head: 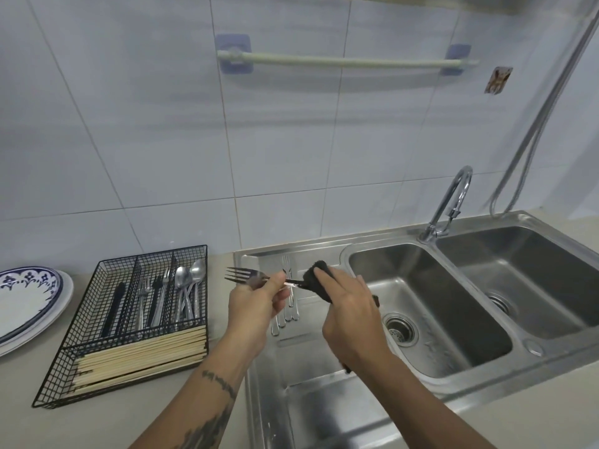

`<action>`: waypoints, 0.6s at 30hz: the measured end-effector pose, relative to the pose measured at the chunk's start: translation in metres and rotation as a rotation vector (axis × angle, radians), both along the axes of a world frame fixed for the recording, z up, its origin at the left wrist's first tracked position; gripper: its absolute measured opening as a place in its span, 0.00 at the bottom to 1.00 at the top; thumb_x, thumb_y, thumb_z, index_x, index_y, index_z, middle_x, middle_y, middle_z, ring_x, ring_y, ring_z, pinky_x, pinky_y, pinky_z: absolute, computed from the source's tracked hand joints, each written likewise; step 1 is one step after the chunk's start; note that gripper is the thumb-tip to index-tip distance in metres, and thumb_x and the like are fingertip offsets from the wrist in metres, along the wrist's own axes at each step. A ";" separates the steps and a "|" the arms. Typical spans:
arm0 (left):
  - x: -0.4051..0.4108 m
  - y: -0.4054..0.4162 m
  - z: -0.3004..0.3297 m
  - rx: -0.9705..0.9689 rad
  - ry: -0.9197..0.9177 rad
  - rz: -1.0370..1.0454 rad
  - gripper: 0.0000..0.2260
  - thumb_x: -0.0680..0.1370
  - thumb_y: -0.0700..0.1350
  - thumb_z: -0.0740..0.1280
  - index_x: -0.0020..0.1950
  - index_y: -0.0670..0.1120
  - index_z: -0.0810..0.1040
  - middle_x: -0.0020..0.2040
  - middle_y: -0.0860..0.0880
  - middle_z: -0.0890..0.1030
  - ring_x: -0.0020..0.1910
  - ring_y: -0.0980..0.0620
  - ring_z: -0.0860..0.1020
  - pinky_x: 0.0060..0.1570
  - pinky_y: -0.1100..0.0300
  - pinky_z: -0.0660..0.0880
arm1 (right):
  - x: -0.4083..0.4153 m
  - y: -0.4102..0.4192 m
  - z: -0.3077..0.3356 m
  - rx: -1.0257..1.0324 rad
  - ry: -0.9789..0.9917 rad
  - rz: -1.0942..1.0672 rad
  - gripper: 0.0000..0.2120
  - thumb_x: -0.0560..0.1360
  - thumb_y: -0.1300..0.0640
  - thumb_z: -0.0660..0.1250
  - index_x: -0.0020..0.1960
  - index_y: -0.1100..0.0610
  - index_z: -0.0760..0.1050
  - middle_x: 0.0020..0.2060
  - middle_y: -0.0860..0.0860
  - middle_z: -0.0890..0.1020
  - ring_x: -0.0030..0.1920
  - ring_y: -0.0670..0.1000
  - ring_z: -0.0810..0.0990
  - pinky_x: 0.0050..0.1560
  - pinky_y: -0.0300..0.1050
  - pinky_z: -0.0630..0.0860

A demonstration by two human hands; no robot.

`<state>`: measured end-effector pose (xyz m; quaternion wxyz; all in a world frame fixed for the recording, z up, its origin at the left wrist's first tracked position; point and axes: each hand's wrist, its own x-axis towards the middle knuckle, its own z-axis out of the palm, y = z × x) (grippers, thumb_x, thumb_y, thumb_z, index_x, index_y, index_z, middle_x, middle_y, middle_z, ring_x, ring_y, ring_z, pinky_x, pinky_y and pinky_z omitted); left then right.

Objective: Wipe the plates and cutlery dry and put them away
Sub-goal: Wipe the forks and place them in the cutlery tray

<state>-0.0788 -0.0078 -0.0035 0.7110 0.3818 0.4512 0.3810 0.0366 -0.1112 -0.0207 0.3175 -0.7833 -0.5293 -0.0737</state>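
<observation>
1. Head view: the left hand [259, 298] pinches a shiny steel fork [246, 275] by its neck, tines pointing left, above the ribbed steel draining board [291, 400].
2. The right hand [351, 314] has its fingers curled round a dark cloth [316, 276], which is wrapped over the fork's handle.
3. More steel cutlery [287, 314] lies on the draining board beneath the hands.
4. The black wire cutlery tray [129, 322] on the counter holds spoons, forks and pale chopsticks.
5. White plates with a blue pattern [29, 299] are stacked just left of the tray.
</observation>
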 end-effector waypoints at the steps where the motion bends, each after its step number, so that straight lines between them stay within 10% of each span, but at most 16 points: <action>1: 0.002 -0.001 0.000 -0.017 -0.011 0.002 0.03 0.78 0.38 0.72 0.44 0.42 0.80 0.37 0.46 0.83 0.35 0.51 0.83 0.38 0.60 0.79 | -0.007 0.003 0.003 0.009 -0.020 0.029 0.32 0.66 0.70 0.61 0.69 0.56 0.73 0.64 0.51 0.77 0.64 0.54 0.74 0.71 0.57 0.62; 18: -0.025 0.045 -0.016 0.087 0.183 0.087 0.08 0.82 0.42 0.64 0.46 0.41 0.79 0.37 0.44 0.84 0.39 0.46 0.84 0.46 0.49 0.83 | -0.008 0.041 -0.015 -0.230 -0.003 0.123 0.33 0.69 0.68 0.70 0.72 0.51 0.70 0.66 0.48 0.75 0.66 0.51 0.72 0.74 0.54 0.61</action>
